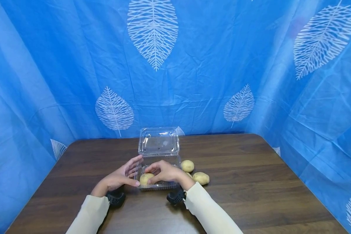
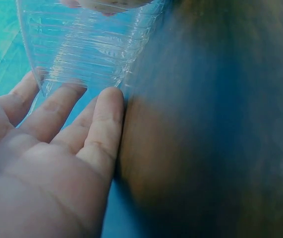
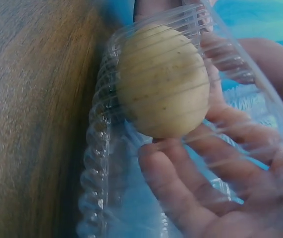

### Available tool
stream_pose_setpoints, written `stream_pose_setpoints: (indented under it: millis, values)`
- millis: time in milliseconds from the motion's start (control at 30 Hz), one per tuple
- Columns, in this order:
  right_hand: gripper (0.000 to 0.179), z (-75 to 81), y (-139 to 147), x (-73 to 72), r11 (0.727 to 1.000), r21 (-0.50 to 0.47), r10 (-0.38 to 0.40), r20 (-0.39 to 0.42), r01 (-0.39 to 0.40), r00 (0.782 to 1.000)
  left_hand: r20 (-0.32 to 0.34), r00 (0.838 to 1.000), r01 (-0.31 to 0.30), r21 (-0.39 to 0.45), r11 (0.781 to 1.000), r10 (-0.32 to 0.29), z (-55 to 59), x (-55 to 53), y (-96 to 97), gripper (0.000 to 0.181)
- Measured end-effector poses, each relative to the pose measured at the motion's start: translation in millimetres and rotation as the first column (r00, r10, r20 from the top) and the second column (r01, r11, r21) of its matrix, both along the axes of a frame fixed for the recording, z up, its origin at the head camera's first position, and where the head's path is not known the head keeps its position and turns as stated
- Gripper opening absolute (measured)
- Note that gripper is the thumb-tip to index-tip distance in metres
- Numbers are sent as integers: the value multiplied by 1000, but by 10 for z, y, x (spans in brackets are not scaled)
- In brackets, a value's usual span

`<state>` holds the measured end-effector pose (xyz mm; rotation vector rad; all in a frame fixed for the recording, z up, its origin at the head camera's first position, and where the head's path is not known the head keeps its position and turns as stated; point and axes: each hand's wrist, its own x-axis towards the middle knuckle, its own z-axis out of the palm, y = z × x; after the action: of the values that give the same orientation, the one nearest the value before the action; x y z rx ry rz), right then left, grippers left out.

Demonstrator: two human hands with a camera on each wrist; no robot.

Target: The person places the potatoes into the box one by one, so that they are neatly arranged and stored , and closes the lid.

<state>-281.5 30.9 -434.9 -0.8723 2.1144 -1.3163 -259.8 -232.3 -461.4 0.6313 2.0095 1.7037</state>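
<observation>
A clear plastic clamshell box [image 1: 159,151] lies on the table with its lid tipped back. Inside its left end is a round yellow potato [image 1: 146,179], seen through the ribbed wall in the right wrist view. My right hand [image 1: 165,171] reaches into the box, its thumb and fingers around the potato. Along the box's left side rests my left hand [image 1: 119,176], the thumb at the front corner. Its fairly straight fingers [image 2: 106,114] touch the clear wall in the left wrist view.
Just right of the box, a round potato [image 1: 188,166] and a longer potato [image 1: 201,178] lie on the wooden table [image 1: 251,195]. Another potato is partly hidden behind my right wrist. A blue curtain [image 1: 199,81] with white leaf prints hangs behind the table and along both sides.
</observation>
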Motion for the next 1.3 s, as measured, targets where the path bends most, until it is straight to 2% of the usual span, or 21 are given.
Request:
stream_pose_setpoints:
  millis: [233, 533, 1100, 1300]
  values:
    - [42, 53, 75, -17, 1000, -17, 2, -72, -4, 997, 4, 1000, -5, -3, 1000, 5, 7, -20, -5, 111]
    - [41, 104, 205, -31, 997, -77, -6, -121, -4, 993, -1, 1000, 9, 10, 1000, -9, 16, -22, -1, 111]
    - [39, 70, 375, -38, 972, -235, -54, -88, 32, 995, -14, 1000, 5, 9, 1000, -5, -7, -30, -6, 112]
    - [38, 66, 419, -33, 965, -258, -71, -62, 52, 996, -16, 1000, 4, 10, 1000, -4, -19, -35, -8, 112]
